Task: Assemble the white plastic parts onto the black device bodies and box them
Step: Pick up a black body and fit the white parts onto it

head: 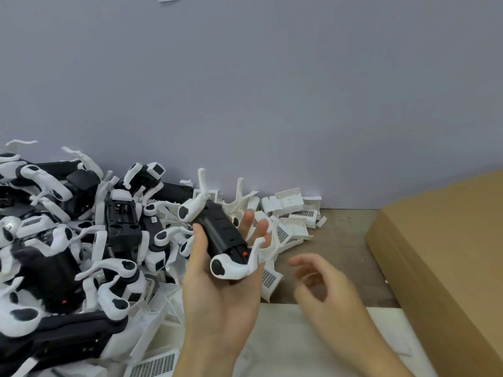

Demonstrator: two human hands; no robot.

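Observation:
My left hand [217,292] holds a black device body [221,231] palm up, thumb on its left side and fingers behind it. White curved arm parts are fitted at both ends of the body: one at the far end [192,206], one at the near end [231,265]. My right hand [324,289] hovers to the right of the device, blurred, fingers loosely curled and holding nothing. A heap of black bodies with white arms [68,240] lies on the left.
Loose white grille-patterned plastic pieces [294,210] lie against the grey wall behind the hands. A brown cardboard box [446,254] stands at the right. White sheet material [285,346] covers the near table; more white parts lie at the bottom left.

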